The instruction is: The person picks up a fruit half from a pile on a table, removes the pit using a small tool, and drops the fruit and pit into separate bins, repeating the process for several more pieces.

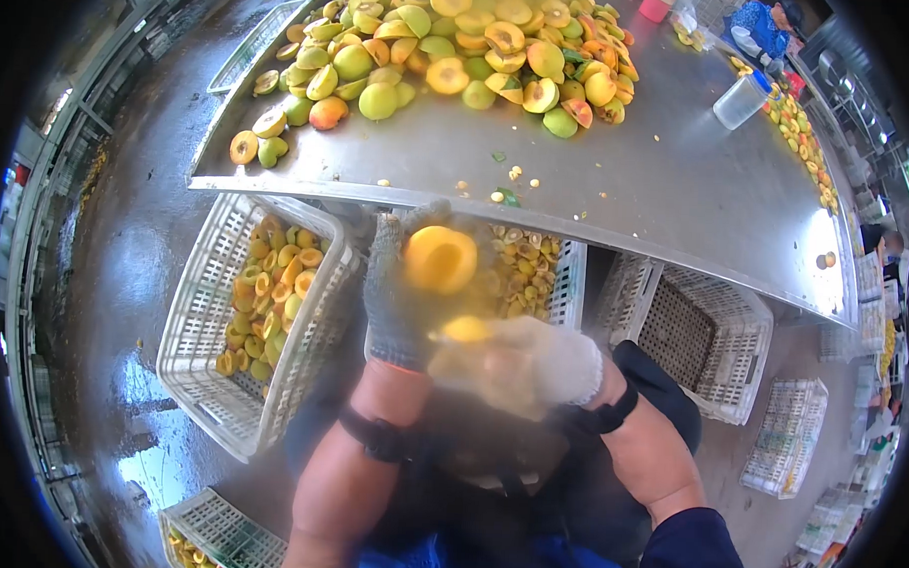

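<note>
My left hand [396,282], in a grey glove, holds a halved yellow fruit [441,260] with its hollow cut face up, just past the table's front edge. My right hand [522,361], in a pale glove, is close beside it on the right, closed around something yellow [467,330] at its fingertips; blur hides whether this is a fruit piece or part of a tool. Beneath and behind the hands stands a white crate of small yellow-brown pieces [527,272]. A large pile of green and orange fruit halves [447,73] lies on the metal table [619,170].
A white crate with fruit halves [177,349] stands left. Another crate [736,379] is under the table at right, with more crates [785,436] beyond. A plastic container [741,100] sits on the table. A co-worker [762,32] is at the far right end.
</note>
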`<state>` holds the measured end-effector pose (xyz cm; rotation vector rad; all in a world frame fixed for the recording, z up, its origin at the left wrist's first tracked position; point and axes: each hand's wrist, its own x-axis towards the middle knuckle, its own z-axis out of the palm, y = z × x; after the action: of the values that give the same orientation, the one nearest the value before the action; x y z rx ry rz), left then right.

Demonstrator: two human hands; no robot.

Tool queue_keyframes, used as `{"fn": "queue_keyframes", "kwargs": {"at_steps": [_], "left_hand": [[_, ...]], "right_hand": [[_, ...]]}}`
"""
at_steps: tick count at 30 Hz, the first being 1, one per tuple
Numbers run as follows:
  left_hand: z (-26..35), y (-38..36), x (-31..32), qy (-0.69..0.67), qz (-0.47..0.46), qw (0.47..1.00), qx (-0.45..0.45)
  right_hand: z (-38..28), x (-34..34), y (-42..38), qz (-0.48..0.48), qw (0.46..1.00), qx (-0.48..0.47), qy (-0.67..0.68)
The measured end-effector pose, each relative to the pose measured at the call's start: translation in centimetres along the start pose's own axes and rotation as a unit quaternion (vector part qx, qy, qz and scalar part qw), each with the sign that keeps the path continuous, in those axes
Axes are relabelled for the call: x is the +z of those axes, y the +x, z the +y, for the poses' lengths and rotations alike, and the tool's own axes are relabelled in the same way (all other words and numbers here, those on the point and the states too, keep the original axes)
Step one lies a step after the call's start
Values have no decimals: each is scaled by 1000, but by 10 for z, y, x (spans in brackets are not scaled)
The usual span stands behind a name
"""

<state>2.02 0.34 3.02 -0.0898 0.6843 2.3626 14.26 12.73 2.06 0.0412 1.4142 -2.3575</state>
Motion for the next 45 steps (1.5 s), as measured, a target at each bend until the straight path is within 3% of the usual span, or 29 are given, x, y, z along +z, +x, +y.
{"fn": "queue_keyframes", "kwargs": {"at_steps": [2,3,4,5,7,8,11,14,15,17,19,21,24,28,31,34,35,38,42,44,45], "left_hand": [[-5,17,-25,117,-15,989,91],[-8,21,-33,274,-11,945,178],[-8,23,-35,419,23,869,262],[-7,22,-37,436,27,854,283],[-4,20,-39,454,30,839,299],[-3,21,-42,456,29,839,294],[5,17,-43,321,34,922,216],[11,13,-33,124,30,985,117],[14,12,-32,63,27,994,85],[11,15,-40,186,36,970,152],[14,16,-45,170,41,975,138],[24,10,-40,11,41,998,41],[31,5,-46,9,26,1000,11],[44,-7,-40,-35,33,999,16],[67,-14,-53,-66,-15,997,21],[91,-10,-77,33,-73,980,182],[103,-6,-88,242,27,917,315],[129,-12,-87,302,204,805,468],[145,-14,-97,206,239,853,416],[134,-12,-98,222,228,892,320],[125,-9,-93,187,218,916,278]], "right_hand": [[0,-1,-10,-23,998,-51,-18],[3,-8,-13,-17,997,-68,-43],[2,-12,-14,9,995,-40,-87],[1,-16,-13,81,982,29,-166],[1,-15,2,265,848,214,-406],[9,-19,7,302,723,238,-574],[32,-32,5,280,815,102,-497],[28,-31,5,232,884,159,-372],[36,-33,5,235,892,92,-376],[59,-37,9,235,895,-44,-378],[45,-29,10,260,918,11,-300],[22,-16,7,264,934,53,-235],[46,-29,15,252,939,-121,-200],[50,-26,21,272,957,-89,-47],[33,-21,14,301,948,51,-85],[43,-33,17,352,924,149,15],[40,-33,21,375,909,181,11],[49,-33,22,336,913,225,-51],[69,-30,20,277,944,180,-8],[62,-30,23,266,950,143,-80],[74,-41,26,282,904,119,-299]]}}
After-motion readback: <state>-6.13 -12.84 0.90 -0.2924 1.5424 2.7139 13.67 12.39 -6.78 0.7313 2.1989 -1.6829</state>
